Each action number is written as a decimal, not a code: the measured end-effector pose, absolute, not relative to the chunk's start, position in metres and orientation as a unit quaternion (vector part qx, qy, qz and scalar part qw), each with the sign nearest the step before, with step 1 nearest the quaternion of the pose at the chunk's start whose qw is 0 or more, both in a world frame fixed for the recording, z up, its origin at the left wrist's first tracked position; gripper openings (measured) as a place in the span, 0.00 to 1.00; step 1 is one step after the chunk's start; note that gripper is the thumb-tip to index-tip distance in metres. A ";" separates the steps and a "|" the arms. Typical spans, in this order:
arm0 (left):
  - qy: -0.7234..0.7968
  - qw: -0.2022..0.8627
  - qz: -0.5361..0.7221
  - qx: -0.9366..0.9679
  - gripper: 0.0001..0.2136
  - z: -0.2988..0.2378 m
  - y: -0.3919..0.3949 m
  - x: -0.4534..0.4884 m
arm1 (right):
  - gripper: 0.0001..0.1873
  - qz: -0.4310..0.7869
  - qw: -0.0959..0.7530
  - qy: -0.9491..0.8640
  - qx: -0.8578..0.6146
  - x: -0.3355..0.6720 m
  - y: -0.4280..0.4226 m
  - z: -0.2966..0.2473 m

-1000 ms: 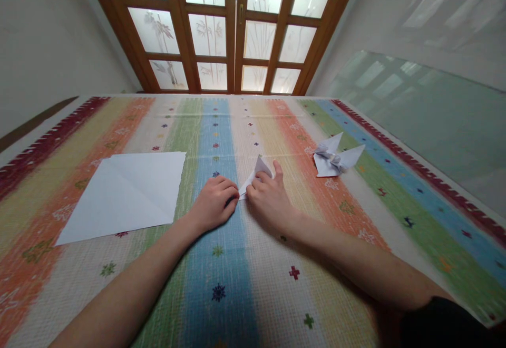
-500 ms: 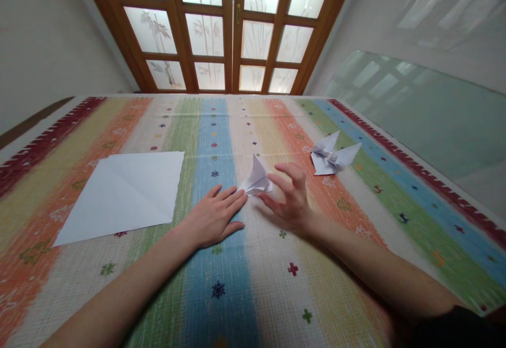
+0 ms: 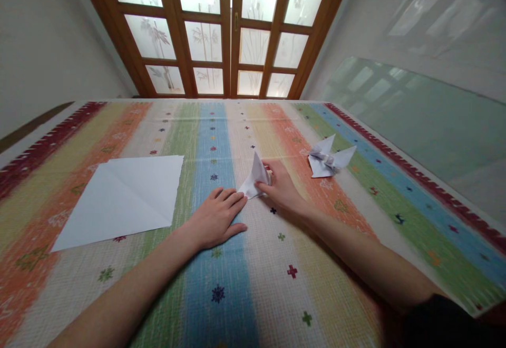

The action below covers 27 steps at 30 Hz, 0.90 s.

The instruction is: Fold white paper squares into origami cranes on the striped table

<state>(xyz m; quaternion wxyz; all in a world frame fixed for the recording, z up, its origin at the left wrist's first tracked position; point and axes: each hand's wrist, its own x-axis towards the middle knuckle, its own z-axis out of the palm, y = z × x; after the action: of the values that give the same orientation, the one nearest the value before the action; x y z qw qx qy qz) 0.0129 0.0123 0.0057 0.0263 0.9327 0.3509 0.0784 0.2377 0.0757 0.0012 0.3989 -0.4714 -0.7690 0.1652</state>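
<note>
A small folded white paper piece (image 3: pixel 256 176) stands partly upright on the striped tablecloth (image 3: pixel 221 284). My left hand (image 3: pixel 216 219) lies flat with fingers stretched out, its fingertips resting on the piece's near left corner. My right hand (image 3: pixel 281 187) is on the piece's right side, fingers curled and pinching its right edge. A finished white paper crane (image 3: pixel 327 158) sits to the right, apart from both hands.
A flat white sheet with a diagonal crease (image 3: pixel 120 197) lies at the left on the cloth. Wooden-framed glass doors (image 3: pixel 221 37) stand beyond the table's far edge. A glass-topped surface (image 3: pixel 427 116) runs along the right.
My left hand has opened from a fist to lie flat on the cloth. My right hand let go, lifted open, then came back to pinch the piece's right edge.
</note>
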 end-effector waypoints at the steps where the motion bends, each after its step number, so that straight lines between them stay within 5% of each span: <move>1: 0.353 0.028 0.077 0.932 0.28 0.006 0.012 0.013 | 0.24 0.164 0.400 -0.765 -0.477 0.237 0.076 0.000; 27: 0.335 -0.015 0.052 0.941 0.26 0.010 0.019 0.029 | 0.13 0.149 0.420 -0.731 -0.517 0.232 0.065 0.000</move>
<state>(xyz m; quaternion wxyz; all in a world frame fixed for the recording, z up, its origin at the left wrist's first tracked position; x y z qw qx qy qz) 0.0293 0.0186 0.0103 -0.0153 0.9407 0.3349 0.0525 0.2324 0.0650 -0.0001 0.4197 -0.5168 -0.7313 0.1486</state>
